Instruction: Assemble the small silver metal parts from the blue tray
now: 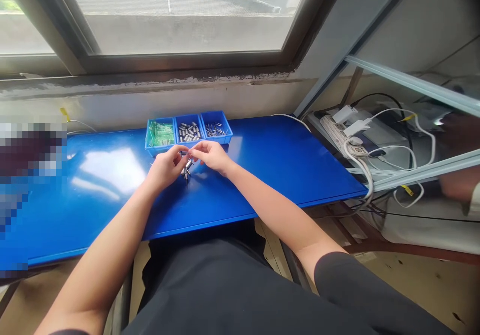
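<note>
My left hand (pixel 167 164) and my right hand (pixel 212 154) meet over the blue table (pixel 277 165), just in front of three small blue bins. Both hands are closed in a pinch on a small silver metal part (pixel 187 167) with thin pins hanging below it. The left bin (pixel 160 135) holds green pieces. Silver cylinders fill the middle bin (pixel 189 131). Thin metal pins lie in the right bin (pixel 216 127).
A window and grey sill run along the wall behind the table. To the right, past a metal frame, a white power strip (pixel 339 132) lies among chargers and white cables. Another person's arm (pixel 459 185) shows at the far right. A blurred patch covers the left edge.
</note>
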### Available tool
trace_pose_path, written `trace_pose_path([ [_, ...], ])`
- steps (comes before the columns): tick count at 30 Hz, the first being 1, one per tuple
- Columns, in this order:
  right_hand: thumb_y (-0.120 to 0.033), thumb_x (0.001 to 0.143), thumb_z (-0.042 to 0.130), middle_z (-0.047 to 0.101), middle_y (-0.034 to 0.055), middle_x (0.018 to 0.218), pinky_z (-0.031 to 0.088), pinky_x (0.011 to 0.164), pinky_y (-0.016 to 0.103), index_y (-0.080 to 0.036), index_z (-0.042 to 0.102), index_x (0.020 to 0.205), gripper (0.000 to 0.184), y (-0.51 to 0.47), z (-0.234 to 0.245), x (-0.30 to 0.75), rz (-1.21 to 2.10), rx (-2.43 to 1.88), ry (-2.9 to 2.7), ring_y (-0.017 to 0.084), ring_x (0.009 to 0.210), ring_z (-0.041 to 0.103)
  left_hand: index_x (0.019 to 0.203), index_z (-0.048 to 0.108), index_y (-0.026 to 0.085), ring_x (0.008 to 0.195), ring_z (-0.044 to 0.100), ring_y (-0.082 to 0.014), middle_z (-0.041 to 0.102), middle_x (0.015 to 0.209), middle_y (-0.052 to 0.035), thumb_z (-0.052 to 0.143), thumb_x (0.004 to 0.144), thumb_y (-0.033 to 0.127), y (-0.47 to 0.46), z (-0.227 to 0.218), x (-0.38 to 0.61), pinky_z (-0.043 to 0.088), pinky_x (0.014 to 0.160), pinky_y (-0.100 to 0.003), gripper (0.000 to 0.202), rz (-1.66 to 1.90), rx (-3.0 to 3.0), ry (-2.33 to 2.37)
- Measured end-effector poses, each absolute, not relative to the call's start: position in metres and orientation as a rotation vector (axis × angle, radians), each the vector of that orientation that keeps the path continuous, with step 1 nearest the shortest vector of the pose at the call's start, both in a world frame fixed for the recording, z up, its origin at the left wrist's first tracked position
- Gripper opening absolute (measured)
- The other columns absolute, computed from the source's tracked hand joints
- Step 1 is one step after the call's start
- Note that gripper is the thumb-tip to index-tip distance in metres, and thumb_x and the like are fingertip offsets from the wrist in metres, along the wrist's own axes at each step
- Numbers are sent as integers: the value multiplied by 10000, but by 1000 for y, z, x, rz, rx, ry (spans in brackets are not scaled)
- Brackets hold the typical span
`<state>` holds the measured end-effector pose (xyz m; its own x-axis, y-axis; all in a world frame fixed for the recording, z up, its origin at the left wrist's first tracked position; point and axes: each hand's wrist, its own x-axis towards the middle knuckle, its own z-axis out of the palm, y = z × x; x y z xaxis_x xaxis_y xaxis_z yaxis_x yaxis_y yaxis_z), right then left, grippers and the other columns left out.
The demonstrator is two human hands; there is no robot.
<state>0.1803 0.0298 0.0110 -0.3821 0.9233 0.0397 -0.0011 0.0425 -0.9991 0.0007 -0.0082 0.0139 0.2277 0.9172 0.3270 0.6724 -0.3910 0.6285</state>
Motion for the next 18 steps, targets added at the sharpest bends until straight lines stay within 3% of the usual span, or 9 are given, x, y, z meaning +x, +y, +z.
trace_pose_path([
  [6, -392, 699, 789, 701, 33, 761, 483, 558, 226, -139, 658, 831, 314, 33, 11, 184, 1522, -927, -1453, 103, 619, 605, 984, 647, 181, 528, 463, -112, 578, 613, 16, 468, 931, 432, -7, 13, 1, 353, 555, -241, 313, 936, 2167, 1574],
  [10, -394, 652, 829, 695, 32, 732, 500, 577, 234, -130, 670, 824, 353, 30, 10, 185, 1578, -889, -1367, 103, 613, 606, 941, 654, 176, 629, 550, -134, 668, 743, -29, 426, 953, 413, -7, 13, 2, 394, 619, -248, 330, 944, 2182, 1555],
  [15, -295, 703, 809, 702, 43, 773, 536, 616, 221, -146, 676, 806, 225, 32, 12, 188, 1663, -964, -1171, 103, 660, 634, 939, 652, 183, 614, 542, -142, 657, 711, -24, 418, 959, 418, -8, 13, 3, 378, 598, -254, 332, 917, 2170, 1570],
  [18, -248, 763, 755, 705, 40, 815, 560, 660, 228, -168, 655, 843, 152, 42, 15, 194, 1503, -1019, -985, 108, 703, 656, 930, 651, 189, 597, 533, -143, 639, 675, -13, 445, 947, 419, -9, 14, 4, 365, 580, -256, 309, 906, 2165, 1578],
])
